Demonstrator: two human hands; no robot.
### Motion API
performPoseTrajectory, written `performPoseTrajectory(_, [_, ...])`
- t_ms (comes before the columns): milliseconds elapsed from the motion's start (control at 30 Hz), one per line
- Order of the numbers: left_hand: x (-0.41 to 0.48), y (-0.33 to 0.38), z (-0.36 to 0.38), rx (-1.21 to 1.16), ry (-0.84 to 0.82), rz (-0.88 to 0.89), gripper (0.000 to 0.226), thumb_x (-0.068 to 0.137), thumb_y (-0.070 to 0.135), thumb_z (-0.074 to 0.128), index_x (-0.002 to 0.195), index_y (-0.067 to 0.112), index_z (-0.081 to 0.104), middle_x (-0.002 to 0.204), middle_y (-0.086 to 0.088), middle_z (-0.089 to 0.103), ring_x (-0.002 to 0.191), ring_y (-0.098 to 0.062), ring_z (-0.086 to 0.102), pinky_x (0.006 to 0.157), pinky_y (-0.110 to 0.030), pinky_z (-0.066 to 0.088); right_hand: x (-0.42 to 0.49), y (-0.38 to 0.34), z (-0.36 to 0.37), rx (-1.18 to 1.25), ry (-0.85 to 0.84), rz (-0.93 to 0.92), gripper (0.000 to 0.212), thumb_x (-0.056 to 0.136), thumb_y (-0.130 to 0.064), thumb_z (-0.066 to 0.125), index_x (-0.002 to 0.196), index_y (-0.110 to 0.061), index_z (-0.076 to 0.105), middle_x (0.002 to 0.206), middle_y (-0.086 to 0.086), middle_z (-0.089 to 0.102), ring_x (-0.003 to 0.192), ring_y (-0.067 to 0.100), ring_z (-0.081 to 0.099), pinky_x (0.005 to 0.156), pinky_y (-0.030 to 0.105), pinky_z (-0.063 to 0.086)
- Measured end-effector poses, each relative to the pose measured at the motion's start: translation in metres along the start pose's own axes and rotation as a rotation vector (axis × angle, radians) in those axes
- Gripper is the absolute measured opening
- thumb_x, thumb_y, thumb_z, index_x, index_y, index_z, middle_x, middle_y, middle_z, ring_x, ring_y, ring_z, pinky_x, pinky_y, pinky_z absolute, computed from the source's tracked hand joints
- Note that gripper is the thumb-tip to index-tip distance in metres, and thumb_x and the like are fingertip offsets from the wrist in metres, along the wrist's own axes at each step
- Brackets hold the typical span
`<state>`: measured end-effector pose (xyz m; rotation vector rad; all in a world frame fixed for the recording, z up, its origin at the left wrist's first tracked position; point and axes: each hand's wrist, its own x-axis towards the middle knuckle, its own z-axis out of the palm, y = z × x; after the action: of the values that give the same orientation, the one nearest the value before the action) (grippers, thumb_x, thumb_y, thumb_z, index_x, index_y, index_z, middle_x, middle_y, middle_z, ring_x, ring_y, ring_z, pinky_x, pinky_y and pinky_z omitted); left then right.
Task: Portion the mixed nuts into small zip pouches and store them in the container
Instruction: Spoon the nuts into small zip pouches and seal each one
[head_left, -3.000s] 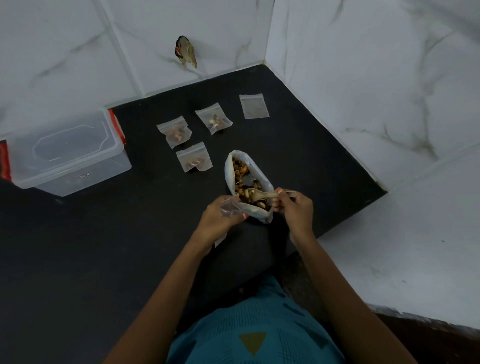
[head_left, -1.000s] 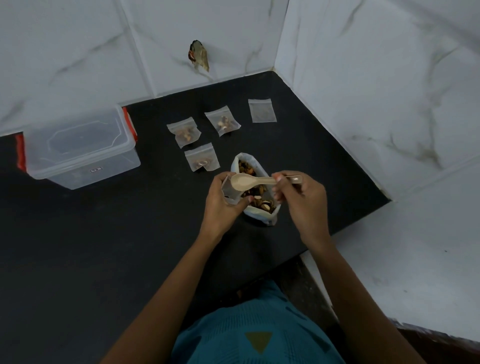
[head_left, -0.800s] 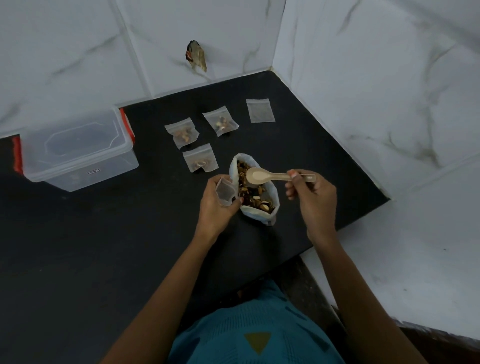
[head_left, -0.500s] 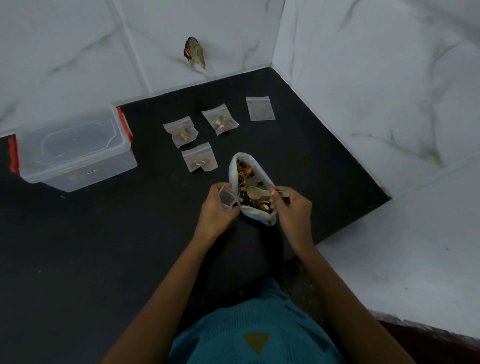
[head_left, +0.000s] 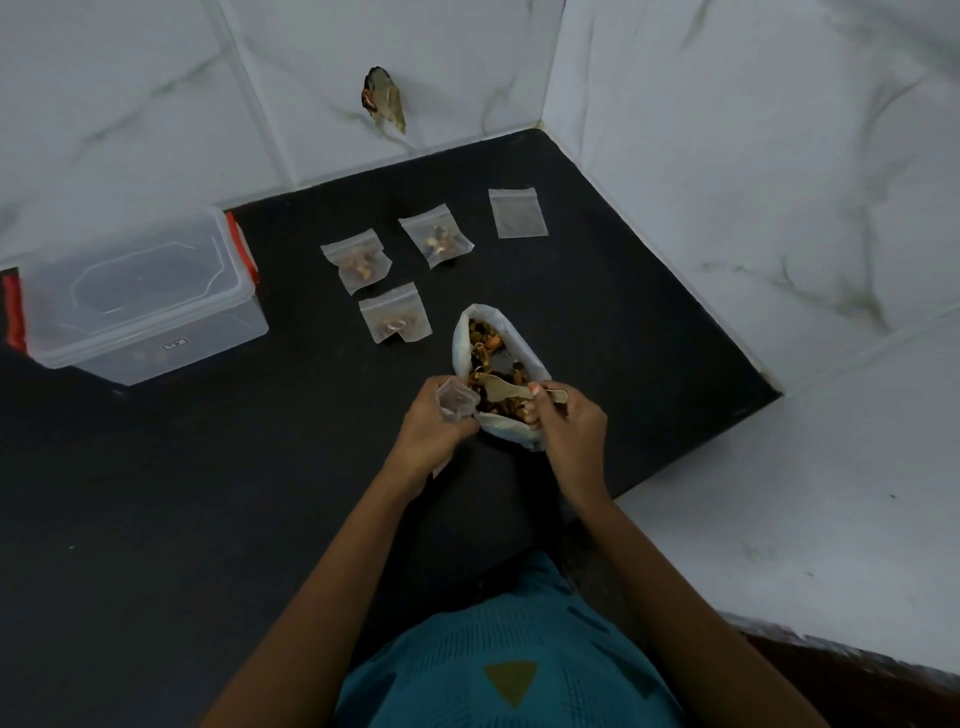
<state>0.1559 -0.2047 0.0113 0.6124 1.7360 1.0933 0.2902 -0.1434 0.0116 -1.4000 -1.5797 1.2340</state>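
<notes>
A clear lidded container (head_left: 140, 296) with red clips sat by the back edge of the black counter (head_left: 208, 493), toward its left side. To its right lay three small pouches holding nuts, well inside the back edge: the left filled pouch (head_left: 357, 261), the rear filled pouch (head_left: 436, 241), and the near filled pouch (head_left: 395, 321) in front of them.

The left hand (head_left: 434, 431) pinched an open pouch (head_left: 456, 399), mouth up, touching the left rim of the bag of mixed nuts (head_left: 506, 436). The bag stood open not far from the counter's front edge. The spoon (head_left: 496, 388) had its bowl down among the nuts, and the right hand (head_left: 571, 421) gripped its handle with curled fingers.

An empty pouch (head_left: 518, 213) lay flat toward the back right corner.
</notes>
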Motion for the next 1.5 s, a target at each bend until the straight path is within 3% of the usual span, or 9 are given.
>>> performPoseTrajectory(100, [-0.001,0.000,0.000,-0.052,-0.001,-0.016,0.047,0.079,-0.002,0.064,0.116,0.021,0.048,0.112,0.004,0.054,0.106,-0.009,0.052,0.078,-0.017,0.043,0.001,-0.002,-0.001,0.067,0.027,0.063,0.009,0.090,-0.010,0.056,0.090,-0.007,0.064,0.066,-0.003,0.060,0.054,-0.006,0.056,0.056,0.008,0.046])
performPoseTrajectory(233, [-0.002,0.002,-0.001,-0.120,0.012,-0.013,0.044,0.079,-0.004,0.061,0.114,0.020,0.049,0.110,0.002,0.056,0.105,-0.010,0.054,0.091,-0.027,0.045,0.007,-0.002,-0.006,0.139,0.060,0.149,0.011,0.090,-0.012,0.057,0.090,-0.005,0.065,0.065,0.001,0.061,0.050,-0.004,0.056,0.053,0.009,0.046])
performPoseTrajectory(433, [-0.003,0.001,0.001,-0.187,-0.007,-0.009,0.042,0.080,-0.006,0.058,0.112,0.020,0.050,0.106,0.003,0.056,0.102,-0.009,0.054,0.081,-0.021,0.045,-0.002,-0.004,-0.001,0.133,0.034,0.107,0.010,0.090,-0.008,0.056,0.084,-0.007,0.064,0.063,-0.001,0.059,0.049,-0.005,0.055,0.053,0.007,0.044])
performPoseTrajectory(533, [-0.003,0.002,0.001,-0.171,-0.003,-0.001,0.042,0.080,-0.006,0.058,0.112,0.020,0.050,0.103,0.006,0.056,0.098,-0.005,0.054,0.079,-0.019,0.044,0.004,-0.003,-0.006,0.215,0.070,0.221,0.015,0.089,-0.011,0.058,0.075,-0.014,0.063,0.063,0.001,0.061,0.051,-0.001,0.056,0.054,0.012,0.047])
performPoseTrajectory(767, [-0.005,0.001,0.001,-0.127,-0.029,0.009,0.043,0.080,-0.004,0.061,0.112,0.022,0.049,0.107,0.007,0.054,0.107,-0.008,0.051,0.091,-0.027,0.042,0.008,-0.006,-0.010,0.431,0.103,0.432,0.014,0.090,-0.012,0.057,0.078,-0.008,0.063,0.067,0.003,0.060,0.059,0.008,0.055,0.061,0.019,0.048])
performPoseTrajectory(967, [-0.005,-0.001,0.001,-0.064,-0.025,0.034,0.045,0.080,0.001,0.064,0.116,0.023,0.047,0.103,0.012,0.050,0.104,-0.007,0.048,0.081,-0.020,0.041,0.008,-0.008,-0.009,0.429,0.111,0.420,0.013,0.090,-0.012,0.058,0.078,-0.009,0.064,0.066,0.003,0.060,0.058,0.007,0.055,0.059,0.018,0.048])
performPoseTrajectory(1167, [-0.005,-0.008,0.000,0.020,-0.012,0.088,0.052,0.078,0.004,0.068,0.121,0.020,0.046,0.121,0.000,0.050,0.108,-0.009,0.049,0.079,-0.017,0.041,0.008,-0.006,-0.016,0.440,0.132,0.448,0.015,0.090,-0.012,0.057,0.075,-0.009,0.063,0.066,0.003,0.059,0.059,0.008,0.054,0.061,0.019,0.047])
performPoseTrajectory(1300, [-0.006,-0.006,0.000,0.045,-0.003,0.123,0.052,0.077,0.005,0.069,0.119,0.023,0.044,0.119,0.005,0.048,0.103,-0.003,0.046,0.071,-0.013,0.039,0.009,-0.007,-0.020,0.458,0.130,0.491,0.015,0.090,-0.013,0.057,0.076,-0.009,0.063,0.067,0.003,0.059,0.060,0.008,0.053,0.062,0.019,0.046])
performPoseTrajectory(1500, [-0.007,-0.001,0.000,0.108,0.056,0.240,0.061,0.074,0.006,0.073,0.123,0.021,0.040,0.119,0.009,0.042,0.111,-0.004,0.042,0.089,-0.022,0.040,0.006,-0.024,-0.028,0.592,0.095,0.520,0.012,0.090,-0.011,0.056,0.080,-0.009,0.063,0.069,0.003,0.058,0.061,0.007,0.052,0.064,0.020,0.046])
